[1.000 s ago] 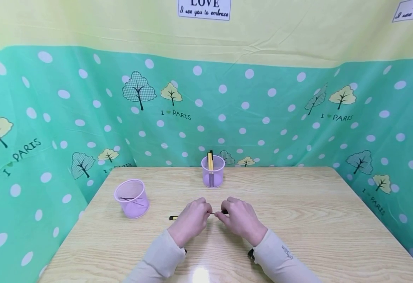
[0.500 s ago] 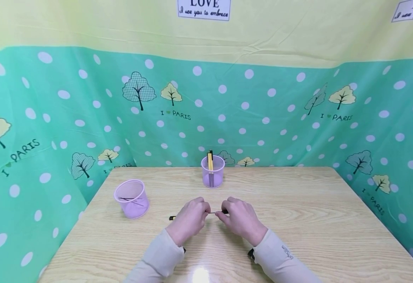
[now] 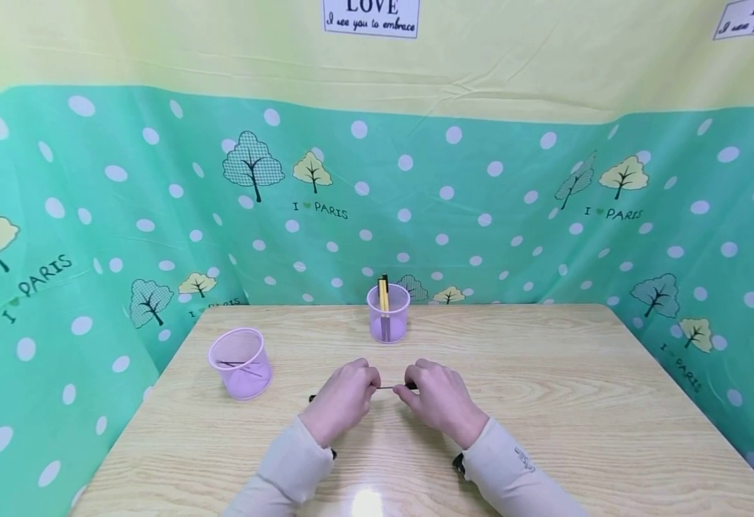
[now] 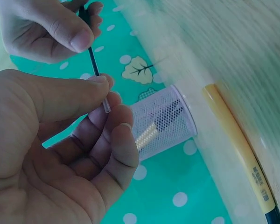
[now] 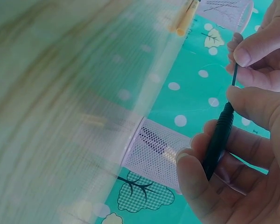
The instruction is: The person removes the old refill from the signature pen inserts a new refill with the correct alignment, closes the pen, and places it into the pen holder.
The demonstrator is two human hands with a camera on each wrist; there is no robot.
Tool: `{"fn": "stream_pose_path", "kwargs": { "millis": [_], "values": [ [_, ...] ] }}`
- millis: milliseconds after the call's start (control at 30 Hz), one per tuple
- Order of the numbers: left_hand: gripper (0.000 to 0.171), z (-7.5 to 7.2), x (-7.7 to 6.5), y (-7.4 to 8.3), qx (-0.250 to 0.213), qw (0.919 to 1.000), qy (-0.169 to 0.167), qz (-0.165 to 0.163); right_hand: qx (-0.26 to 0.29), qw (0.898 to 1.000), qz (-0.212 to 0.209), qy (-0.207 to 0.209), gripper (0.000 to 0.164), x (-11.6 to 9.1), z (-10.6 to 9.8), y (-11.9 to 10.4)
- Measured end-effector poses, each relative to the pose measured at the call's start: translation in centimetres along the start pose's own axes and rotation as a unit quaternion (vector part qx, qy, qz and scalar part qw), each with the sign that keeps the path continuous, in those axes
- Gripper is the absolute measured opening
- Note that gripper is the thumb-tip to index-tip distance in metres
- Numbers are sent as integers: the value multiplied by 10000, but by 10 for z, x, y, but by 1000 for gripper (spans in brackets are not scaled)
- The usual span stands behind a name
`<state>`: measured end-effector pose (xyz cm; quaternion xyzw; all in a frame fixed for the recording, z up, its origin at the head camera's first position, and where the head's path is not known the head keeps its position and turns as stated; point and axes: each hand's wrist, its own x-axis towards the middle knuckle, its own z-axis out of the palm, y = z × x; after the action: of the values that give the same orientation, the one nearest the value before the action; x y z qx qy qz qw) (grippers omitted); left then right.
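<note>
In the head view both hands meet over the table's middle. My left hand (image 3: 343, 396) pinches a thin dark pen refill (image 4: 94, 63) between thumb and fingers, its clear end poking past the thumb. My right hand (image 3: 440, 401) holds a black ribbed pen grip section (image 5: 219, 140), its thumb at the end where the refill comes out. A short stretch of refill spans the gap between the hands. On the table by the left hand lies a yellow pen barrel (image 4: 238, 144) with a black end, mostly hidden by that hand in the head view.
A purple mesh cup (image 3: 250, 384) with several thin dark sticks stands at left on the wooden table (image 3: 545, 373). Another mesh cup (image 3: 399, 330) at the back middle holds yellow-and-black pens (image 3: 383, 294). A green and yellow printed cloth (image 3: 480, 179) hangs behind and at both sides.
My left hand has shifted slightly left and away, so more of the refill shows between the hands and less of the yellow barrel. The right hand stays in place.
</note>
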<state>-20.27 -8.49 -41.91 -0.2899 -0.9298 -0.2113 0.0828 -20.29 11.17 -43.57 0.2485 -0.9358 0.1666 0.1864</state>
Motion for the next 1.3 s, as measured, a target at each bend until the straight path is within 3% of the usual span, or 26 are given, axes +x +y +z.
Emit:
{"fn": "stream_pose_path", "kwargs": {
  "millis": [600,867,1300],
  "values": [
    [8,-3,0,-4,108,9999,25,53,-10,10000,47,20,20,0,-1,-1],
    [14,3,1,3,202,9985,334,384,-72,10000,25,4,21,0,0,-2],
    [14,10,2,5,58,9977,382,559,2,10000,-10,-33,20,-1,-1,-3]
  ]
}}
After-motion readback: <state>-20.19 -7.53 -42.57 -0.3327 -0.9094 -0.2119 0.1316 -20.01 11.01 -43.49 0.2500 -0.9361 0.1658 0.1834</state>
